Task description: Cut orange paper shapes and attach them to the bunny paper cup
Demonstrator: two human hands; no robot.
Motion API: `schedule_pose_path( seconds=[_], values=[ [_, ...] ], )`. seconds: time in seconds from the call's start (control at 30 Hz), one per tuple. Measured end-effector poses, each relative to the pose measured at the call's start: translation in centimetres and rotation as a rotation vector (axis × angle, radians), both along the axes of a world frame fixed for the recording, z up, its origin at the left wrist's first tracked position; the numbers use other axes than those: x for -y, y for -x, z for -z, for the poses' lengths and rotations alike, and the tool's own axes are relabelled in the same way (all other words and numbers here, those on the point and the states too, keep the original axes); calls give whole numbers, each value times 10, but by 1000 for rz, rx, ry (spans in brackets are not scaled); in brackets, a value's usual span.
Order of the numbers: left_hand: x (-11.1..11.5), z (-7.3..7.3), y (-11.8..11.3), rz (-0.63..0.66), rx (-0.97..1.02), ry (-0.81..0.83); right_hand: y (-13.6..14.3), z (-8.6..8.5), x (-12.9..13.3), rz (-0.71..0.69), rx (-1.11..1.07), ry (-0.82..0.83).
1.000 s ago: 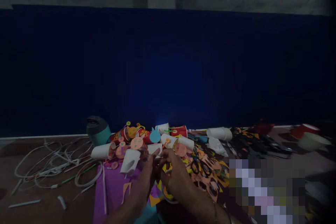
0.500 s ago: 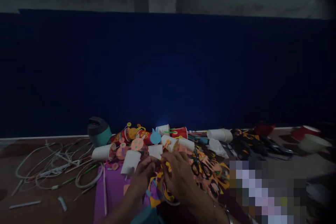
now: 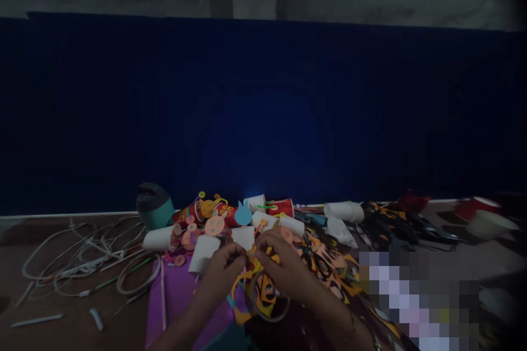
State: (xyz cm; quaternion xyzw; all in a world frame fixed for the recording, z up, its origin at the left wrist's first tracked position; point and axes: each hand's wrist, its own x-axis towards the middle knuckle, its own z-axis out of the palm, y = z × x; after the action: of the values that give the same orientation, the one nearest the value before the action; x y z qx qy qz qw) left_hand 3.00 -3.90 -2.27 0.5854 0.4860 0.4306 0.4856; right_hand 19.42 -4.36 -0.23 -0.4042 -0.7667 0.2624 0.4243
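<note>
My left hand [image 3: 225, 267] is beside a tilted white paper cup [image 3: 203, 254], its fingers curled together. What its fingertips hold, if anything, is too small to tell. Facing it, my right hand [image 3: 280, 260] has bent fingers close to the left fingertips, and any small item there cannot be made out. Just beyond both hands is another white cup [image 3: 243, 237], with a blue paper cutout [image 3: 243, 214] behind it. Below the hands lie yellow paper scraps [image 3: 242, 310] and a roll of tape [image 3: 274, 315]. Purple paper [image 3: 181, 296] lies under my left forearm.
White cables [image 3: 61, 269] sprawl at the left near a teal bottle [image 3: 155, 208]. Red cups [image 3: 280, 208] and paper cutouts line the back by a blue panel [image 3: 263, 120]. Black scissors [image 3: 321, 266] lie among scraps on the right. A pixelated patch covers the lower right.
My hands have moved slightly apart, and my right hand has shifted a little to the right. More of the yellow scraps and the tape roll now shows between my forearms.
</note>
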Motion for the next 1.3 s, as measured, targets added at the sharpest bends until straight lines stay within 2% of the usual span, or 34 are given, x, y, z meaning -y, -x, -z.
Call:
schedule_pose_path(
  seconds=[0.33,0.53,0.83,1.03,1.17,1.3],
  values=[
    [5,-7,-4,46,-299,-97,-7,-5,4,-18,209,-12],
    [5,-8,-4,89,-383,-149,-6,-5,7,17,335,-48],
    [2,-1,-1,148,-456,-182,-1,-12,9,81,540,-47],
    [3,-8,-1,158,-420,-202,-3,-6,8,165,464,-38],
    [1,-6,1,166,-343,-193,-3,-2,5,77,353,37],
    [0,-1,5,181,-188,-83,-1,-2,4,89,183,52]
  ],
)
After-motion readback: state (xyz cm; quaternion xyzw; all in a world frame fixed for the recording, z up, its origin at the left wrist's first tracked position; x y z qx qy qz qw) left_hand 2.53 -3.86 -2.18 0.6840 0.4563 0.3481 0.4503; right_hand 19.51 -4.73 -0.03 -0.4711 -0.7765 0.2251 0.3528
